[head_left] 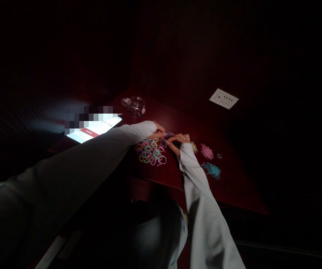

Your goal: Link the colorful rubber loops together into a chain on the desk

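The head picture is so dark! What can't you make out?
In the head view:
What the left hand and right hand pinch, if anything: too small and dim.
Purple pieces between them: too small and dim to count.
Pale yellow pile: partly behind the right hand and cuff.
Lit screen: partly covered by pixel blocks.
Left sleeve, upper end: cut off by the left edge.
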Motion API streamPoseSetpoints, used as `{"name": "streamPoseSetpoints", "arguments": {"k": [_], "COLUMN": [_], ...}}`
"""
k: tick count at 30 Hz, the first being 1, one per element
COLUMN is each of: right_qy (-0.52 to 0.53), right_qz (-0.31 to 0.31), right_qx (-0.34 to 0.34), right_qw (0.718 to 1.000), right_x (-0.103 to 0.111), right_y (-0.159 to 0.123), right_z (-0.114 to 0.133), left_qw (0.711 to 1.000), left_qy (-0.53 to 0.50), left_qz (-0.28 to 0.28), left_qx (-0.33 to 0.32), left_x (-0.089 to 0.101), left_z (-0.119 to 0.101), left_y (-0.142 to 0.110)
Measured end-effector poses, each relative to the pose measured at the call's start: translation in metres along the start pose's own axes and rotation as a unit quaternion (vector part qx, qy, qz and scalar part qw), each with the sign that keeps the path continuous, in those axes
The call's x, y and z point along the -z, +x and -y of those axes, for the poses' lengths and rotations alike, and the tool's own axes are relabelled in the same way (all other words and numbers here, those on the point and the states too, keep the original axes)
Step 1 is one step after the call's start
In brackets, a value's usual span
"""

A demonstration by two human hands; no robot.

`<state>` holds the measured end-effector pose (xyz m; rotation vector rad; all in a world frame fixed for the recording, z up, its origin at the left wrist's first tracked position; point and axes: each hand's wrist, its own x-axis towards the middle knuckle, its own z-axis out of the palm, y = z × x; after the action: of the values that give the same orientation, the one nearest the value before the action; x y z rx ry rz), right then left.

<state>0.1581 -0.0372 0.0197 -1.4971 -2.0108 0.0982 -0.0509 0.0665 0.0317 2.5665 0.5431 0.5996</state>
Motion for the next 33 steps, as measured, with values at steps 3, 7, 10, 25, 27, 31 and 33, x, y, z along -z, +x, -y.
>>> {"name": "streamPoseSetpoints", "arguments": {"k": [3,7,10,25,27,31,33], "right_qy": [0.022,0.061,0.062,0.037,0.044,0.045,0.031], "right_qz": [-0.019,-0.028,-0.019,-0.013,-0.020,-0.031,-0.033], "right_qx": [-0.005,-0.003,-0.010,-0.034,-0.032,-0.031,-0.034], "right_qw": [1.000,0.998,0.998,0.999,0.998,0.998,0.998], "right_x": [0.002,0.001,0.000,-0.002,-0.002,-0.003,-0.002], "right_y": [-0.001,-0.001,-0.001,-0.003,-0.003,-0.003,-0.003], "right_z": [0.004,0.003,0.001,-0.001,-0.002,-0.003,-0.003], "left_qw": [1.000,1.000,0.999,0.999,0.999,0.999,0.999], "left_qy": [-0.005,-0.018,-0.043,-0.035,-0.033,-0.041,-0.041], "left_qz": [-0.007,-0.011,-0.022,-0.023,-0.015,0.001,-0.002], "left_qx": [0.002,0.002,-0.002,-0.022,-0.004,0.010,0.007], "left_x": [-0.004,-0.012,-0.015,-0.015,-0.014,-0.011,-0.010], "left_z": [0.006,0.015,0.013,0.008,0.006,0.002,0.001], "left_y": [0.004,0.008,0.007,0.009,0.008,0.007,0.007]}}
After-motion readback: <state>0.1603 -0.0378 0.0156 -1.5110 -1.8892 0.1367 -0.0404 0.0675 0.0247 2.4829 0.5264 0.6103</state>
